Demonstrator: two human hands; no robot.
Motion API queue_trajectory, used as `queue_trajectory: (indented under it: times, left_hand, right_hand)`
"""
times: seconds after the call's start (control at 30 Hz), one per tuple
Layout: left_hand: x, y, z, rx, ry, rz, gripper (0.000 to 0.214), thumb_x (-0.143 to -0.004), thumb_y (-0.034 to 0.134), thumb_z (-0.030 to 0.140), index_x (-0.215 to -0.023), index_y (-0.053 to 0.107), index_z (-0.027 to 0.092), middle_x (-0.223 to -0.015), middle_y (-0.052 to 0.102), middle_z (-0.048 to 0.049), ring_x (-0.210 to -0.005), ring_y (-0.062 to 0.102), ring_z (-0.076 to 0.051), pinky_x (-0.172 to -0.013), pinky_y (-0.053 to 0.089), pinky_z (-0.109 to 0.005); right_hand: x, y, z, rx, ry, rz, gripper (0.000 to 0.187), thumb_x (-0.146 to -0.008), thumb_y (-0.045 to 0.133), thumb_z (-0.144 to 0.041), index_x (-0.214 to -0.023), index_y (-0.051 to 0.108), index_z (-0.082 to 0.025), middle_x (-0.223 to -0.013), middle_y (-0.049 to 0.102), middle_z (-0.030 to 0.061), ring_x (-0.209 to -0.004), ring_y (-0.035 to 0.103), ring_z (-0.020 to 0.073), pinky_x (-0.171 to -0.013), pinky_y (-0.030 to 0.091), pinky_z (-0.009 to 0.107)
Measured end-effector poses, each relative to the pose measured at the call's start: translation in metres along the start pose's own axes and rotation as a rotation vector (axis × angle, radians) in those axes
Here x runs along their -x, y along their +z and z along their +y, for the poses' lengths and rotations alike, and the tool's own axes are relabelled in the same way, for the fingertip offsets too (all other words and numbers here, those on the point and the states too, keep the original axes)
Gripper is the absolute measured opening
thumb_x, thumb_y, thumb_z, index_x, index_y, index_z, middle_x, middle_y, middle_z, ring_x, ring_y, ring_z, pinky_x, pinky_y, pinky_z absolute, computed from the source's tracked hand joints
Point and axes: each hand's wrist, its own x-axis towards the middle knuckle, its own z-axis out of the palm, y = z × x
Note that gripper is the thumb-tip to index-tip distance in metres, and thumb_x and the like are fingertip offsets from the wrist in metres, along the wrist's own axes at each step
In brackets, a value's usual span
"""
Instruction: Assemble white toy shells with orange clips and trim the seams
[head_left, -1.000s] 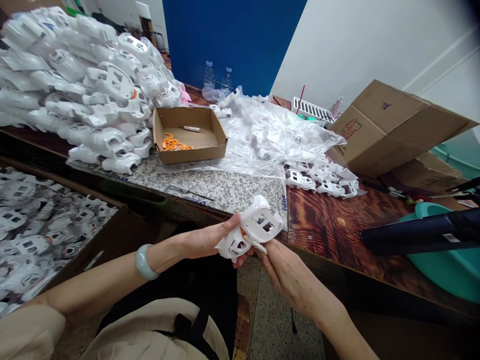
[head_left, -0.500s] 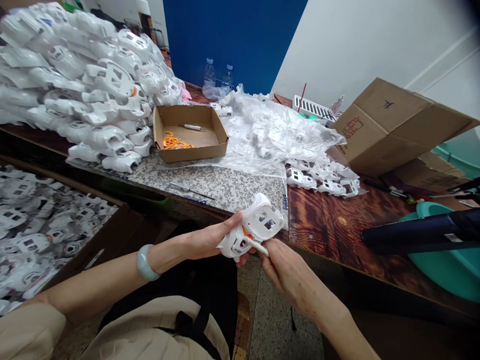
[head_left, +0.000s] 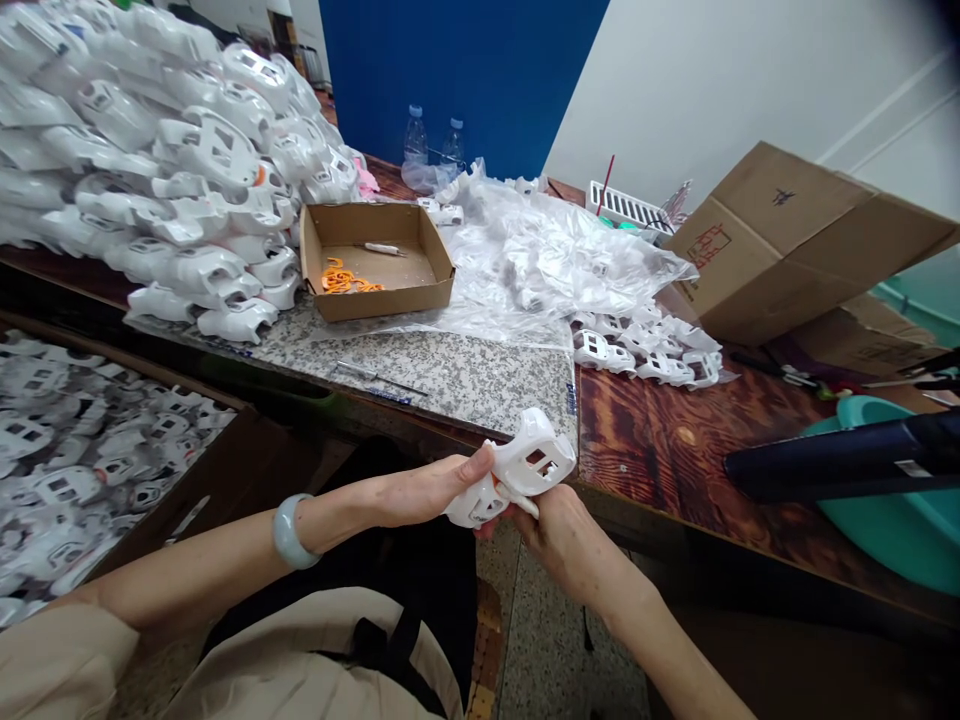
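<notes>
My left hand point(head_left: 427, 490) grips a white plastic shell point(head_left: 525, 465) with square openings, thumb pressed on its top. My right hand point(head_left: 559, 535) is closed just under the shell, pinching a thin white stick-like tool point(head_left: 525, 503) against the shell's underside. Both hands hover in front of the table edge, above the floor. A pale green bangle point(head_left: 289, 530) sits on my left wrist.
A high stack of white shells point(head_left: 165, 170) fills the table's left. A small cardboard tray point(head_left: 375, 262) holds orange rings point(head_left: 341, 278). Clear plastic bags point(head_left: 540, 265), loose white parts point(head_left: 649, 355), a big carton point(head_left: 795, 245), a teal tub point(head_left: 892, 500), and a box of shells point(head_left: 82, 460).
The shell has tipped flatter and shifted slightly right; the orange piece seen inside it earlier no longer shows. My right hand has moved up closer under it.
</notes>
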Motion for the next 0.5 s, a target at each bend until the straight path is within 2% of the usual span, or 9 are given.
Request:
queue_trajectory:
  times: [0.13, 0.23, 0.3, 0.4, 0.5]
  left_hand:
    - [-0.0025, 0.0, -0.0039, 0.051, 0.007, -0.013, 0.078, -0.078, 0.02, 0.078, -0.076, 0.06, 0.011, -0.068, 0.061, -0.007, -0.062, 0.053, -0.014, -0.058, 0.038, -0.025]
    - [-0.006, 0.0014, -0.0064, 0.204, 0.006, -0.01, 0.076, -0.078, 0.022, 0.077, -0.082, 0.06, 0.011, -0.067, 0.061, -0.0063, -0.061, 0.055, -0.015, -0.059, 0.041, -0.025]
    - [-0.0079, 0.002, -0.0061, 0.272, 0.011, -0.014, 0.076, -0.078, 0.024, 0.077, -0.084, 0.06, 0.011, -0.066, 0.06, -0.0058, -0.06, 0.056, -0.015, -0.059, 0.042, -0.026]
    - [-0.0083, 0.0017, -0.004, 0.26, 0.012, -0.017, 0.076, -0.078, 0.025, 0.077, -0.084, 0.061, 0.011, -0.065, 0.061, -0.0062, -0.058, 0.055, -0.015, -0.056, 0.04, -0.025]
    - [-0.0061, 0.0008, -0.003, 0.199, 0.004, -0.006, 0.078, -0.078, 0.024, 0.078, -0.079, 0.062, 0.011, -0.066, 0.061, -0.0069, -0.058, 0.053, -0.014, -0.054, 0.038, -0.024]
  right_hand:
    - [-0.0008, -0.0016, -0.0006, -0.044, -0.045, -0.026, 0.028, -0.085, 0.042, -0.005, -0.083, 0.066, -0.021, -0.1, 0.068, 0.0028, -0.096, 0.061, 0.0175, -0.087, 0.043, 0.029]
    - [0.0014, -0.0026, -0.001, -0.046, 0.026, -0.027, 0.025, -0.086, 0.042, -0.007, -0.089, 0.064, -0.018, -0.09, 0.069, 0.0038, -0.087, 0.063, 0.017, -0.082, 0.045, 0.029]
    - [0.0035, -0.0024, -0.0002, -0.007, 0.074, -0.018, 0.024, -0.087, 0.042, -0.01, -0.096, 0.063, -0.016, -0.091, 0.068, 0.0066, -0.085, 0.063, 0.0185, -0.08, 0.047, 0.031]
    - [0.0053, -0.001, 0.0013, 0.043, 0.059, 0.002, 0.025, -0.087, 0.043, -0.011, -0.103, 0.062, -0.014, -0.098, 0.068, 0.0094, -0.089, 0.063, 0.0203, -0.082, 0.047, 0.034]
    - [0.0045, 0.0004, 0.0013, 0.033, 0.014, -0.01, 0.025, -0.088, 0.042, -0.011, -0.098, 0.064, -0.017, -0.097, 0.069, 0.0074, -0.091, 0.064, 0.0197, -0.084, 0.047, 0.034]
